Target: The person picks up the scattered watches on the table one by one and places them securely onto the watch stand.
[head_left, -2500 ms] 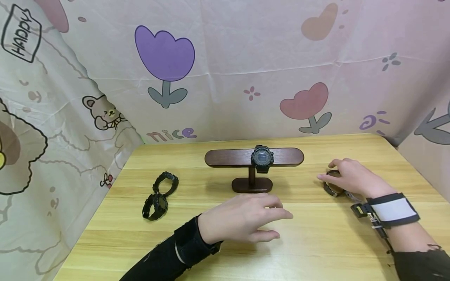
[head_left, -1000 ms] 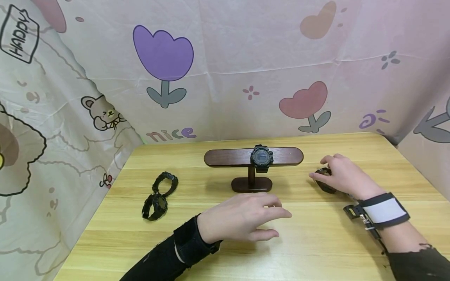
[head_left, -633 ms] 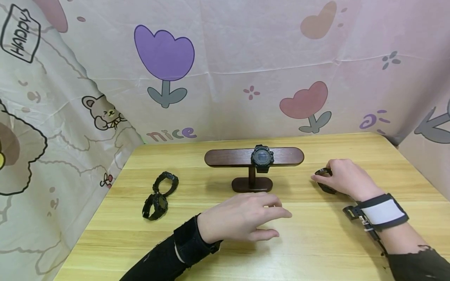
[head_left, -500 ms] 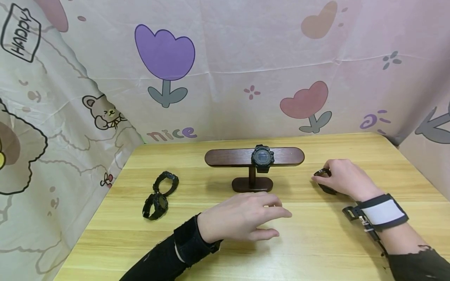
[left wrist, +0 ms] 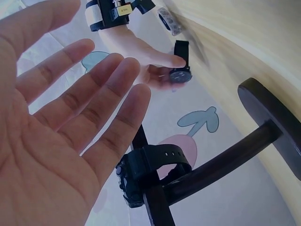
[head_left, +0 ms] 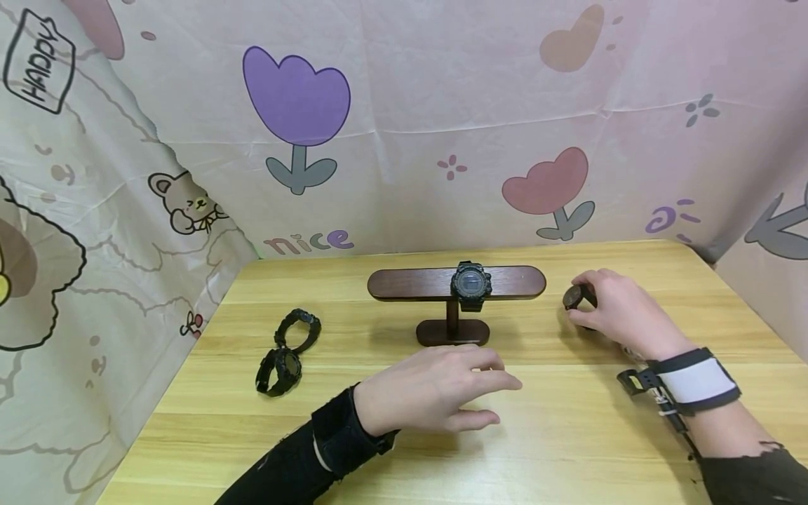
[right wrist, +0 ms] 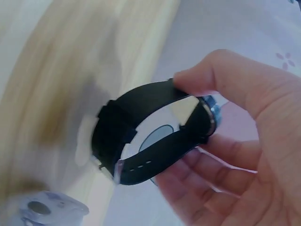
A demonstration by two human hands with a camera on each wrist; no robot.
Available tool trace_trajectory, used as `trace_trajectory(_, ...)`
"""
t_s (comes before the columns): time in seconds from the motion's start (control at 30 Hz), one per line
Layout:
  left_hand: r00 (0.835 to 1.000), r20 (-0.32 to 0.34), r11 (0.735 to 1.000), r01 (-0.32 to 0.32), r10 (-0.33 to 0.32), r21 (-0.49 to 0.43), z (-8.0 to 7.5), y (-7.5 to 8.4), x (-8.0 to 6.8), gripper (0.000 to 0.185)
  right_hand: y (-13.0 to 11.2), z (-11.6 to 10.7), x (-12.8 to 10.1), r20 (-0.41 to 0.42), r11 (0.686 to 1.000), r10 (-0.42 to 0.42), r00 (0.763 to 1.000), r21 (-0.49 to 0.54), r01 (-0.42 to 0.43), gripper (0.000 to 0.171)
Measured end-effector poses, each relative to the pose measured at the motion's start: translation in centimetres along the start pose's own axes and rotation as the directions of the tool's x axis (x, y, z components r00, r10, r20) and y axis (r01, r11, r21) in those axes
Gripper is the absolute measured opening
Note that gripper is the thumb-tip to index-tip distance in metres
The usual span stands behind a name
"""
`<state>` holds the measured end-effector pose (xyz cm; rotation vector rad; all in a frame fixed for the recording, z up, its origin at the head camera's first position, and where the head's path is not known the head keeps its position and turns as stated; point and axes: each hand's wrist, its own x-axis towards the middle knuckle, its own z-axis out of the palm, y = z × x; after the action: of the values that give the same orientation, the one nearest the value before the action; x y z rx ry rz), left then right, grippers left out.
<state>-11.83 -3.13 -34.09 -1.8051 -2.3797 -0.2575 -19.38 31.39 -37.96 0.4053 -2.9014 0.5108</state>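
Note:
My right hand (head_left: 625,308) pinches a black watch (head_left: 573,297) between thumb and fingers at the table's right side. In the right wrist view its black strap (right wrist: 146,101) forms a fastened loop, and the thumb presses the band near the case. My left hand (head_left: 435,389) holds nothing, fingers spread, in front of a dark wooden watch stand (head_left: 410,284). Another black watch (head_left: 471,282), with a digital face, hangs round the stand's crossbar, right of the post. The left wrist view shows my left palm (left wrist: 56,141) beside that bar.
At the table's left lie two more black watches, one looped ring-like (head_left: 308,345) and one with its face showing (head_left: 290,365). A pale silvery object (right wrist: 51,209) lies on the table near my right wrist. A printed cloth (head_left: 404,196) hangs behind the table.
My right hand has gripped the watch and raised it off the tabletop, turning it so its round face tips upright toward the left. The left hand has stayed in place.

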Motion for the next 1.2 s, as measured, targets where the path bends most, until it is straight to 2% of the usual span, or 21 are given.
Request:
trace_trajectory(0.23,1.0,-0.007,1.0,0.003,-0.003,0.007,-0.1,-0.1,-0.1,0.04,-0.5,-0.6,-0.1,-0.13,0.997,-0.047,0.99,0.062,0.055,0.057)
trace_trajectory(0.57,0.999,-0.044,1.0,-0.01,0.009,-0.018,-0.1,-0.3,-0.1,0.038,-0.6,-1.5,-0.2,-0.215,0.991,-0.103,0.971,0.064,0.119,0.056)
trace_trajectory(0.73,0.997,-0.071,0.999,-0.021,0.019,-0.032,-0.1,-0.4,-0.2,0.037,-1.0,-2.4,-0.4,-0.242,0.99,-0.095,0.966,0.074,0.116,0.057)
trace_trajectory(1.0,0.99,-0.135,0.998,-0.035,0.029,-0.047,-0.3,-0.4,-0.3,0.036,-1.9,-4.0,-0.9,-0.257,0.991,-0.074,0.964,0.089,0.1,0.058)
trace_trajectory(1.2,0.978,-0.204,0.999,-0.044,0.037,-0.028,-0.4,-0.4,-0.4,0.032,-3.0,-5.1,-1.5,-0.324,0.99,-0.092,0.941,0.069,0.12,0.059)
